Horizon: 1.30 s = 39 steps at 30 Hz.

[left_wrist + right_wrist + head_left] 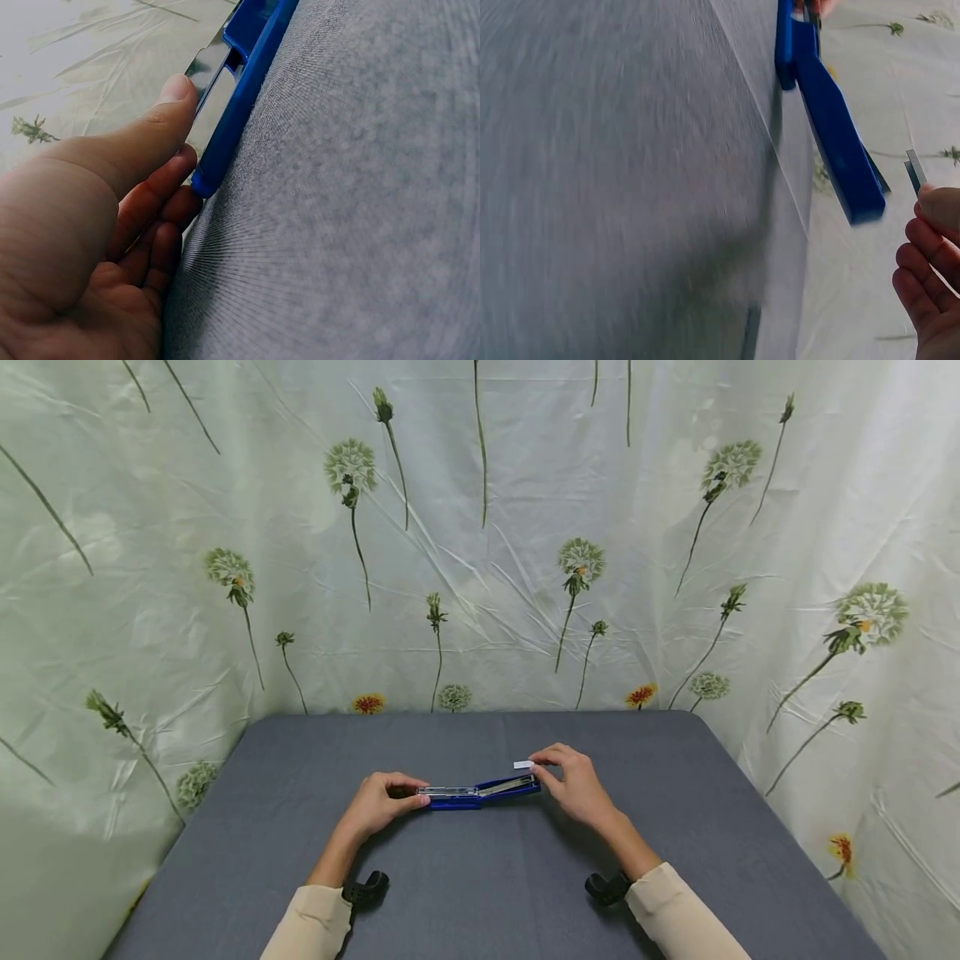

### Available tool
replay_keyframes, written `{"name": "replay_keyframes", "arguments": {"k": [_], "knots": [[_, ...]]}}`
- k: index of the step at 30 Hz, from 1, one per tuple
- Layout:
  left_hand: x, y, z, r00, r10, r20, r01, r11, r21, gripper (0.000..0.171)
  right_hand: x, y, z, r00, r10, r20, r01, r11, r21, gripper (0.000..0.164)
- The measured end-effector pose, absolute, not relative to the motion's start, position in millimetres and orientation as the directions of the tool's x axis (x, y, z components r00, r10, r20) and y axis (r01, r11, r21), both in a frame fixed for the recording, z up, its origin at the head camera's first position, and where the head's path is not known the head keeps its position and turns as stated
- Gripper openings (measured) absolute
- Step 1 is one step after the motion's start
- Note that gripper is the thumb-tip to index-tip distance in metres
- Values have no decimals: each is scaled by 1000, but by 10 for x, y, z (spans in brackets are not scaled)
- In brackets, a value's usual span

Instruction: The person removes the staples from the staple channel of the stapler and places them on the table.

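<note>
A blue stapler (455, 804) lies opened out on the table, its metal rail facing up and its hinged top arm (844, 154) tilted up to the right. My left hand (381, 803) pinches the stapler's left end, thumb on the metal rail (206, 75) and fingers curled behind it. Between thumb and fingertips my right hand (573, 783) pinches a short strip of staples (522, 765), held just above the raised arm's end. In the right wrist view the staple strip (916, 171) is apart from the stapler.
Dark grey cloth (450, 893) covers the table. A pale curtain (480, 568) printed with dandelions hangs behind it and at both sides. Black straps with camera mounts (367, 890) sit on both wrists, below beige sleeves.
</note>
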<state>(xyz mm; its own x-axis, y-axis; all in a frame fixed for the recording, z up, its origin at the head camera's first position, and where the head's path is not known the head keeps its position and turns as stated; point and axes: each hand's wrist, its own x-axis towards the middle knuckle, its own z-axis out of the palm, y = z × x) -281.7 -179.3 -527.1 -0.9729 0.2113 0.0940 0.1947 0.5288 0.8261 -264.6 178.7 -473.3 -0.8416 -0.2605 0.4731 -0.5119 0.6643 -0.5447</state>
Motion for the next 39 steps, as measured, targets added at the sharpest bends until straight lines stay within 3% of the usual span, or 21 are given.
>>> {"name": "replay_keyframes", "arguments": {"k": [20,39], "knots": [[-2809,-1806,-5271,-972,215,91,196,538,820,21,-2595,2547,-4707,-826,-212,522,-487,734,-474,13],[-2817,-1818,-5266,-968,233,92,203,517,832,21,-2502,2914,-4834,-822,-203,532,-458,792,-404,12]]}}
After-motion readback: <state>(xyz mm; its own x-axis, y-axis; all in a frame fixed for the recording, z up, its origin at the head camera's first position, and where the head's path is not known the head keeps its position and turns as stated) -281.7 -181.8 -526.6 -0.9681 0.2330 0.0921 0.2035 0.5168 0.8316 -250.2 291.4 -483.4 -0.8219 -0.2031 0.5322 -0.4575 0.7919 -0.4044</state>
